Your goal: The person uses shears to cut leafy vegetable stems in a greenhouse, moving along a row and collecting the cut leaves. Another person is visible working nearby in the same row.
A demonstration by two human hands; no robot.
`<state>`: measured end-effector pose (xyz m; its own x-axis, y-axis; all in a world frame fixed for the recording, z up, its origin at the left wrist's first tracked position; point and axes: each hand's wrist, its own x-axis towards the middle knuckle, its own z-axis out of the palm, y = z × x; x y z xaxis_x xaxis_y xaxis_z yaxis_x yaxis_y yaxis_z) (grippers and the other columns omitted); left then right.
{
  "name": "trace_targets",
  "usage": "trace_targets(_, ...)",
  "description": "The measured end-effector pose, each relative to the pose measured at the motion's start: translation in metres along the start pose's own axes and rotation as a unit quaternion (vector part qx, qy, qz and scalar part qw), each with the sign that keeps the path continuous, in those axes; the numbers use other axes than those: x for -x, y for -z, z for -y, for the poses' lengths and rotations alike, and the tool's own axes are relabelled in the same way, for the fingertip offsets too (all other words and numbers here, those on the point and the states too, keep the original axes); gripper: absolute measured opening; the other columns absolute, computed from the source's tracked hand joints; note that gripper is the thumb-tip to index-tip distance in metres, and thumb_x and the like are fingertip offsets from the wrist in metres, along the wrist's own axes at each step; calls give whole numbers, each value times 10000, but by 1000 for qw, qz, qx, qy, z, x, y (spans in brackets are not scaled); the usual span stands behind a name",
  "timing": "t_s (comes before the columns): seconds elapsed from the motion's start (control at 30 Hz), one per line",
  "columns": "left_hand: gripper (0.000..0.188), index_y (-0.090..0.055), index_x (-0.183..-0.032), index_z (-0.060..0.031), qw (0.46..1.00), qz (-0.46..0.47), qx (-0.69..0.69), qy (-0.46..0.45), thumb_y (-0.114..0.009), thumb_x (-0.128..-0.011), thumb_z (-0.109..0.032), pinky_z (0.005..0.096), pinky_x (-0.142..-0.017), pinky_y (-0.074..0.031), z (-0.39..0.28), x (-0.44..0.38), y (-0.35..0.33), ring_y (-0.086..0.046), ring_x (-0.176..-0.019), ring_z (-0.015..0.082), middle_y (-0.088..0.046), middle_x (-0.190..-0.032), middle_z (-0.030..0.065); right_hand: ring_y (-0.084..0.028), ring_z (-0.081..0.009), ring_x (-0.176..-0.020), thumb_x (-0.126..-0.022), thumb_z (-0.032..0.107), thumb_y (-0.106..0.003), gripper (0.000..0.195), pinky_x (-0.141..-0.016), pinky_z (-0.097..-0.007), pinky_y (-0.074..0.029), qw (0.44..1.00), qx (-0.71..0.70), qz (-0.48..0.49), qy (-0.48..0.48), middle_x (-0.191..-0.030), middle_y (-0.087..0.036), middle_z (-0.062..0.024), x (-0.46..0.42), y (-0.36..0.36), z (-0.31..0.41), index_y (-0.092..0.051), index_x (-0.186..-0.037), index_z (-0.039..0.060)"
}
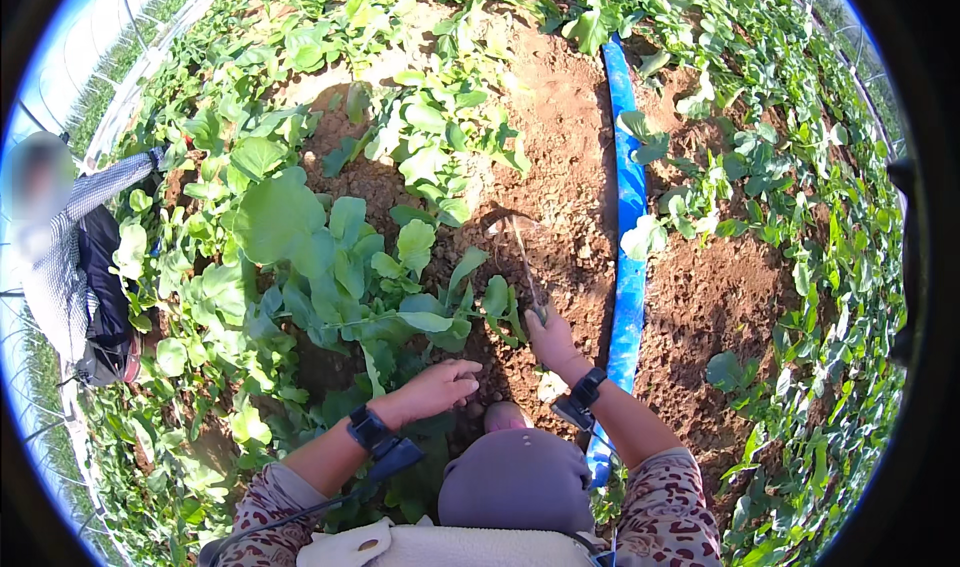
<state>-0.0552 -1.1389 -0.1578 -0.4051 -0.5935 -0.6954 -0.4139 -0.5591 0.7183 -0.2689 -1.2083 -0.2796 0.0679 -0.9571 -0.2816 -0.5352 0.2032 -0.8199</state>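
My right hand (556, 340) is closed around the near end of a slender handle. This belongs to a small hand hoe (527, 263), whose pale, thin head rests at the surface of the brown soil (559, 162). My left hand (436, 389) hovers low over the ground beside broad-leaved green plants (360, 289), its fingers loosely bent and nothing visible in them. Part of the left palm is turned away. Both wrists wear dark straps with small devices. Between my forearms are my knee in greyish-purple cloth (517, 477) and the tip of a shoe (507, 415).
A flat blue hose (628, 214) runs lengthwise just right of my right hand. Dense leafy rows (810, 214) grow on both sides. At the far left, another person (64, 282) crouches among plants. Curved greenhouse framing (112, 98) shows at the edge.
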Motion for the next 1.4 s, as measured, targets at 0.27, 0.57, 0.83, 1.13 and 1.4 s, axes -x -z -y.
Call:
trace_targets(0.27,423,-440,-1298,-61,998,-12,56,34,-476,-922,-251,265,-716,-475,8,-16,22,-558,-822,120,-549,-1060,46,-574,-462,-732,-859,219,-497,277,-633,-508,-458,984,59,168,28,-769,-589,-291,7,-76,-17,-437,-1018,0)
trace_targets(0.57,407,-468,-1272,-85,993,-39,97,59,-495,-912,-271,255,-664,-473,21,-4,17,-555,-786,111,-567,-977,26,-572,-454,-657,-897,280,-498,261,-579,-496,-449,999,-18,44,17,-668,-579,-259,-6,-11,16,-461,-905,21)
trace_targets(0.83,398,-473,-1268,-82,991,-9,114,69,-491,-913,-262,259,-682,-478,25,-8,15,-563,-790,109,-578,-980,26,-595,-405,-883,-896,327,-472,376,-765,-452,-486,995,76,-64,-31,-887,-615,-272,-224,-37,42,-542,-1024,-20)
trace_targets(1.13,389,-463,-1272,-65,985,4,142,101,-490,-922,-232,264,-759,-481,38,-6,15,-570,-814,104,-568,-1072,61,-576,-446,-735,-905,328,-460,328,-660,-515,-460,995,71,75,1,-750,-598,-259,-80,-22,-1,-478,-911,1)
trace_targets(1.4,370,-466,-1267,-51,985,21,143,89,-488,-936,-215,244,-858,-435,39,-4,13,-538,-974,95,-589,-1076,46,-592,-390,-628,-906,260,-490,301,-560,-417,-465,992,21,-117,44,-666,-600,-214,-185,21,47,-560,-942,-31)
